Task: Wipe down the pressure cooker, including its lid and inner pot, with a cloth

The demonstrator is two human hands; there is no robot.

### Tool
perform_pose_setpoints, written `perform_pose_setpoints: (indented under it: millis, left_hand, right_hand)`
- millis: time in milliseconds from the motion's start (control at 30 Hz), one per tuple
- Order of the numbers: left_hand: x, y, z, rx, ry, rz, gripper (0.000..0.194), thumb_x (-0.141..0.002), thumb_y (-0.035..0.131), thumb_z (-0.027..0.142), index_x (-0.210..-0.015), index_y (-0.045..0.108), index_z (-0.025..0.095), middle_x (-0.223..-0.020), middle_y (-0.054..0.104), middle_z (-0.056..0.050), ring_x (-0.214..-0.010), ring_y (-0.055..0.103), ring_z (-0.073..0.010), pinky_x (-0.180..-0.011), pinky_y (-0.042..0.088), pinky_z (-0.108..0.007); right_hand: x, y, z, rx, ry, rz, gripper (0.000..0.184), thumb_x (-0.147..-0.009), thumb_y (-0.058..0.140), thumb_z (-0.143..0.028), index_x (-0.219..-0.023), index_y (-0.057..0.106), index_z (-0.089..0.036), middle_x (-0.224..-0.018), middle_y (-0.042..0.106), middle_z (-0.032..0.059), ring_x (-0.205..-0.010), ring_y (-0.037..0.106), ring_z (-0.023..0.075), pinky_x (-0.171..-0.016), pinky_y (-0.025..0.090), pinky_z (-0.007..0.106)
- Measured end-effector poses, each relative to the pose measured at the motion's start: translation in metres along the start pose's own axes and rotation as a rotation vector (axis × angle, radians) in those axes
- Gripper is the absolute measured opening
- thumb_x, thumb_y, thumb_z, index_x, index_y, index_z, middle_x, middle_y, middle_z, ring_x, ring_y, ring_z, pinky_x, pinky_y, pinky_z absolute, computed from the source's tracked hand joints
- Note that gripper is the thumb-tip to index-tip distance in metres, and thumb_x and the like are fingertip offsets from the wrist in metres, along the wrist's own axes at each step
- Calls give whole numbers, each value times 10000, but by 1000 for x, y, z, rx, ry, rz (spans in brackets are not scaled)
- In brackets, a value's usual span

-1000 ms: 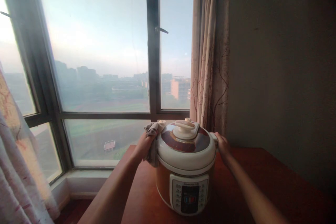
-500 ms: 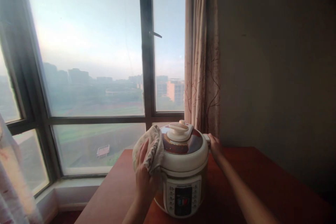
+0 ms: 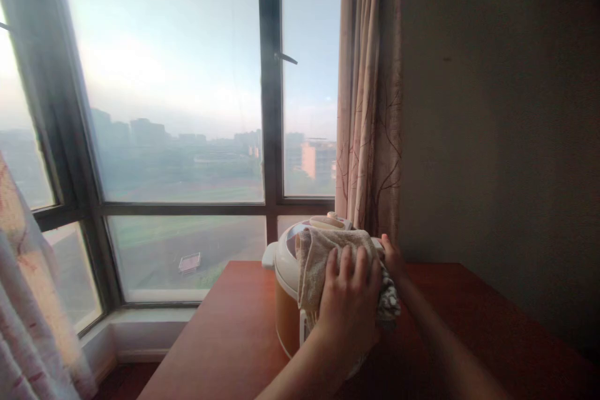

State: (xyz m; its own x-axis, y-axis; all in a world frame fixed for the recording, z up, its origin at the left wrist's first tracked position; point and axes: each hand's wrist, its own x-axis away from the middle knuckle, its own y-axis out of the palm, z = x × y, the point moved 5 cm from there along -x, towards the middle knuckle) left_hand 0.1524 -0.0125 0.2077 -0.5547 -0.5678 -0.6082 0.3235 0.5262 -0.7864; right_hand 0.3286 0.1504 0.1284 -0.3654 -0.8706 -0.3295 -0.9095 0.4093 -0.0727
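A white and brown electric pressure cooker (image 3: 287,319) stands upright on the table, its knobbed lid on. My left hand (image 3: 349,300) presses a beige towel (image 3: 312,262) against the front right of the lid rim, fingers bent over the fabric. The towel hangs down over the cooker's front and, with my arm, hides most of the control panel. On the far right, my right hand (image 3: 392,259) is closed around the cooker's side handle, which is mostly covered by the fingers. The opposite handle (image 3: 269,256) sticks out on the left, untouched.
The reddish-brown table (image 3: 220,325) extends on both sides of the cooker. Behind it are a large window (image 3: 182,106) and a patterned curtain (image 3: 359,106). Another curtain (image 3: 32,300) hangs at the lower left, and a dark wall (image 3: 478,137) stands to the right.
My left hand has moved the towel rightward, from the left side of the lid across to its front right. My right hand stays on the handle. The view has shifted slightly.
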Motion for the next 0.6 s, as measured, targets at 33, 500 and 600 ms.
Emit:
perform_pose_setpoints:
  millis: [33,500,600]
  left_hand:
    - [-8,3,6,-22,6,-8,795,-739,665,390,-1468,490,125,-1512,481,-230,-1334,445,-468,-1119,304,-657]
    - [65,-15,-50,44,169,326,698,-820,603,431,-1479,486,236,-1521,537,-63,-1423,436,-313,-1232,211,-472]
    - [85,-9,-82,80,75,429,701,-847,593,387,-1515,430,248,-1536,515,-81,-1454,396,-319,-1217,256,-496]
  right_hand:
    - [-1,-1,0,15,2,-11,739,-822,359,-767,-858,787,-166,-905,783,132,-925,713,313,-840,534,386]
    - [-7,1,13,-3,26,-48,884,-766,321,-883,-915,787,-147,-959,783,145,-969,702,334,-830,518,398]
    - [-6,2,14,-37,33,-37,866,-752,351,-891,-875,789,-154,-904,783,133,-926,708,322,-775,522,375]
